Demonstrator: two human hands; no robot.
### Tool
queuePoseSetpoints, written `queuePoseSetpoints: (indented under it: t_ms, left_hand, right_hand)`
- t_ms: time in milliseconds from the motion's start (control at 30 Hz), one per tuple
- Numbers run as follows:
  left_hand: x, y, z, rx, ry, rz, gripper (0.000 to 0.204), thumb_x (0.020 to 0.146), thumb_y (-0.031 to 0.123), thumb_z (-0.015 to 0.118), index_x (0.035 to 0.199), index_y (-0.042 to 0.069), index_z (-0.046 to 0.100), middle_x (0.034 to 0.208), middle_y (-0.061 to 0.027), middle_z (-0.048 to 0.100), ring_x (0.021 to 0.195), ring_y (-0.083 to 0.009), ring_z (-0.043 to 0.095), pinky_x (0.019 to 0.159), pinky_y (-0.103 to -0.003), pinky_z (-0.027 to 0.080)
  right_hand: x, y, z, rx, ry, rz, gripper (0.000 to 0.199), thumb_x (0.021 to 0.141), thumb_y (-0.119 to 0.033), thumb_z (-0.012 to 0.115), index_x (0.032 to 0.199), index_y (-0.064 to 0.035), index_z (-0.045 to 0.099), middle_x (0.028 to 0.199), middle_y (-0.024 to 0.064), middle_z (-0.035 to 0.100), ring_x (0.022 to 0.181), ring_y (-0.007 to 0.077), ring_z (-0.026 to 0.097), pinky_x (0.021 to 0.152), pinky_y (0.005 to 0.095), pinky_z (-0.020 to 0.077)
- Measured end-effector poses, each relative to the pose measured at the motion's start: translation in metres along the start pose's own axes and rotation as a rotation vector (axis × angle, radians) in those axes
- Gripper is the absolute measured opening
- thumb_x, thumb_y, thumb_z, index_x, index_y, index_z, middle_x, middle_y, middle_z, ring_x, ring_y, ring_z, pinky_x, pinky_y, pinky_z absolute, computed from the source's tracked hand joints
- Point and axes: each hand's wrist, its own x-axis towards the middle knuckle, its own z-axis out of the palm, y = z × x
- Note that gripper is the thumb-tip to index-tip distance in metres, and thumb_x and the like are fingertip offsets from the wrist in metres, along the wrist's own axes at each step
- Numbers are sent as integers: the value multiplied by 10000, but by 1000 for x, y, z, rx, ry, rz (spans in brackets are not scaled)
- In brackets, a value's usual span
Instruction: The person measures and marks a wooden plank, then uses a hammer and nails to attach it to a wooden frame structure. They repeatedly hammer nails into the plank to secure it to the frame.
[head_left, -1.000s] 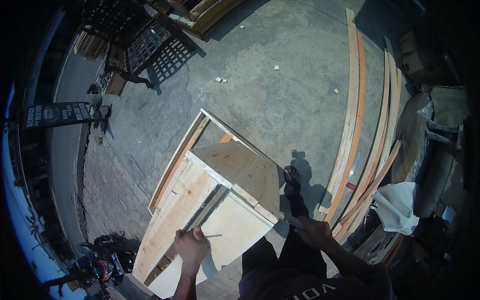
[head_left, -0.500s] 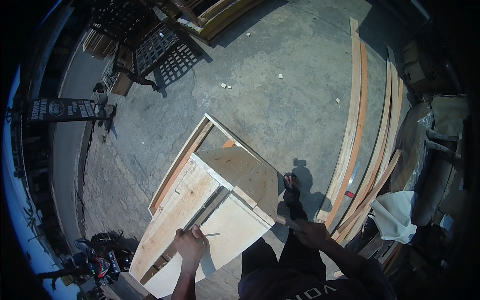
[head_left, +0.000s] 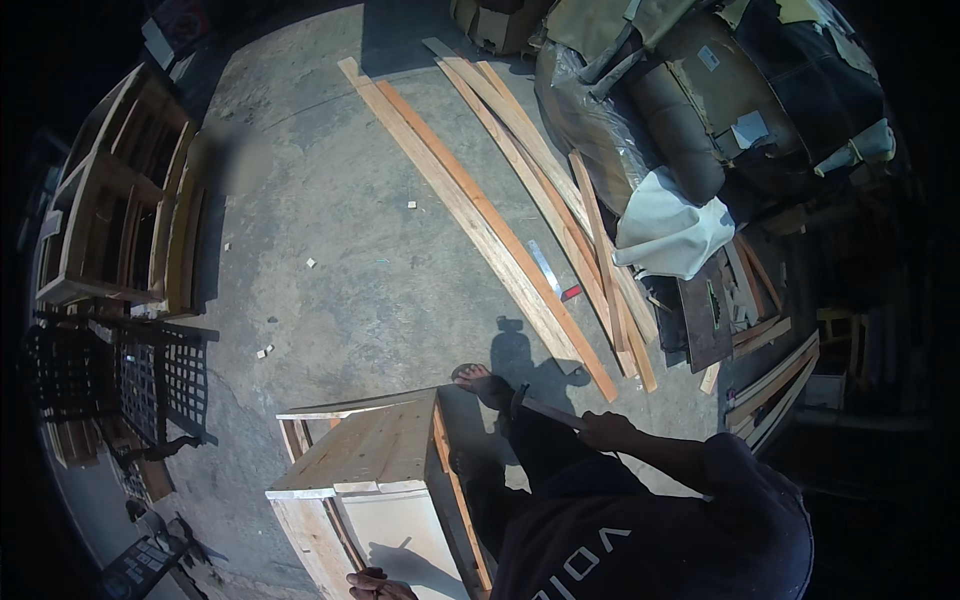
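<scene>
Two hands work apart: the right hand (head_left: 603, 430), closed round a hammer (head_left: 545, 409) whose handle runs up-left, sits right of the pale wooden crate (head_left: 375, 470), while the left hand (head_left: 375, 586), grip unclear, touches the crate's near panel.

Right hand (head_left: 603, 430) closed around hammer (head_left: 545, 410) handle, head near sandalled foot (head_left: 482, 381), left hand (head_left: 375, 585) resting on pale panel of wooden crate (head_left: 375, 470) at bottom edge, long planks (head_left: 480, 215) lying on concrete floor (head_left: 330, 230), white cloth (head_left: 670, 225) beside clutter, lattice frames (head_left: 110, 375) left
</scene>
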Motion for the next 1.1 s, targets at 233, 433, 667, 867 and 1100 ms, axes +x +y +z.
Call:
queuePoseSetpoints:
  t_ms: [233,433,667,867,1100]
  left_hand:
    - [-29,66,16,-404,-482,483,502,1108,468,400,1160,30,640,959,-315,679,724,-370,659,656,-439,481]
    - [-121,180,-21,-717,-1281,790,498,1104,492,418,1297,82,624,1025,-321,696,689,-316,675,593,-384,481]
    - [-287,311,-121,-1319,-2467,921,546,1098,519,439,1456,142,606,1102,-327,716,647,-253,694,520,-320,481]
    - [-473,372,-89,-1307,-2552,528,561,1100,525,425,1365,122,712,1057,-328,728,569,-216,675,470,-298,443]
    - [-655,413,56,-678,-2880,458,740,1089,606,334,1292,1,709,1110,-326,713,770,-330,734,596,-399,513]
  right_hand:
    - [-41,61,239,577,238,332,529,869,-382,663,1219,3,566,998,270,734,966,475,730,852,570,569]
    - [-127,101,398,951,-23,570,494,856,-445,712,1029,16,751,951,204,766,910,355,772,787,478,597]
    - [-186,83,550,1238,-232,614,385,877,-427,714,999,-67,774,908,170,758,868,298,760,742,430,591]
    - [-178,95,579,1454,-164,737,407,903,-448,688,1072,-83,748,980,188,764,945,335,764,774,462,591]
    - [-185,171,584,1578,-203,814,481,928,-498,652,1179,-92,709,995,181,763,947,358,763,763,488,593]
